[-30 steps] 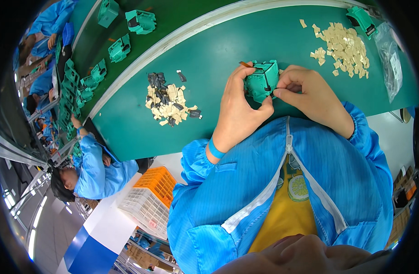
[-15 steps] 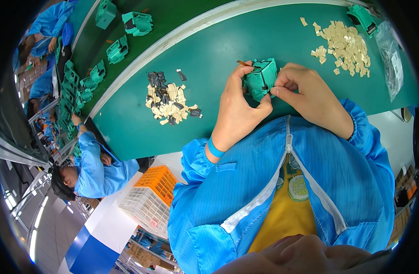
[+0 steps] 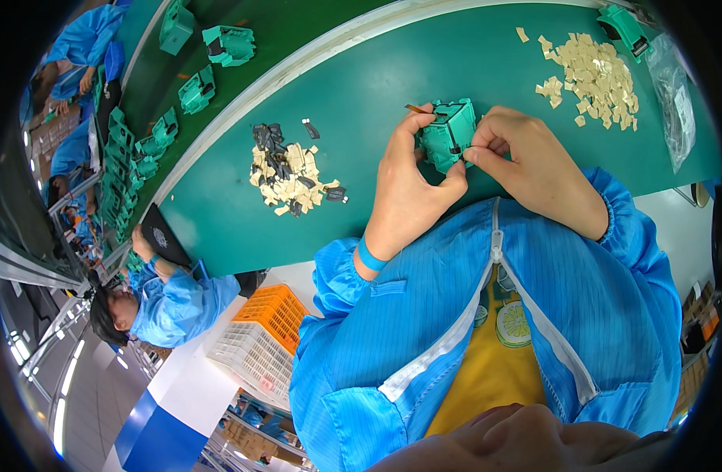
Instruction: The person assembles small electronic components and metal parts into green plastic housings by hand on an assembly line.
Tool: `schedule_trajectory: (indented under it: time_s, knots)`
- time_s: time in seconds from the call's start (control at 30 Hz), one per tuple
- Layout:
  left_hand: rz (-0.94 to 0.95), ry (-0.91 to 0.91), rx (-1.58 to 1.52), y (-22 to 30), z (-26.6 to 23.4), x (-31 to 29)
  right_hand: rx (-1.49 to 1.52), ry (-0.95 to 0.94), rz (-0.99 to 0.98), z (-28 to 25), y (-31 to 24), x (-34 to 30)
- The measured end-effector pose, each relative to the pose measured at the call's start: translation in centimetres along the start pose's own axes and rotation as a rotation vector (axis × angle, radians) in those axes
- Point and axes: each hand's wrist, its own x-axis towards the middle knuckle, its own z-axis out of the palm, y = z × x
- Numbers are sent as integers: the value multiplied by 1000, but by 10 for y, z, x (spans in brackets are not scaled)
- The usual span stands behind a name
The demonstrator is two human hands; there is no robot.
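Note:
A green plastic housing [image 3: 447, 135] with a black strip along its face is held up over the green table. My left hand [image 3: 412, 177] grips it from the left, thumb at the lower edge and fingers at the upper left. An orange-brown flat tab [image 3: 418, 108] sticks out beside those fingertips. From the right, my right hand [image 3: 518, 153] has thumb and index finger pinched at the housing's lower right edge, on the end of the black strip. Most of that pinched end is hidden by the fingertips.
On the table [image 3: 361, 102], left of my hands, lies a pile of cream paper pieces [image 3: 298, 165] mixed with black pieces [image 3: 270, 138]. More cream pieces [image 3: 597, 79], another green housing [image 3: 624, 31] and a clear plastic bag [image 3: 672, 102] lie right. Housings [image 3: 196, 90] sit beyond the rail; a co-worker [image 3: 172, 303] is at left.
My hands keep the same grip, shifted very slightly. The housings beyond the rail have moved a little leftward. At the left, the co-worker's arm has moved, and a dark panel shows there.

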Motion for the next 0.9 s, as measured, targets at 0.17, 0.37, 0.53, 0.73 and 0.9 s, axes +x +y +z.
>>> schedule_trajectory:
  time_s: [0.17, 0.37, 0.53, 0.73, 0.9]
  knots:
    - [-12, 20, -24, 0, 3, 0, -14, 10, 1, 0, -2, 1]
    - [-33, 38, -141, -1, -1, 0, 244, 24, 151, -5, 4, 11]
    - [-23, 1, -244, -3, -17, 5, 686, -161, 112, -13, 9, 19]
    - [374, 676, 543, 8, -63, 128, 708, 53, 55, -37, 23, 23]
    - [344, 690, 914, -54, -100, 215, 573, -120, -26, -31, 17, 15]
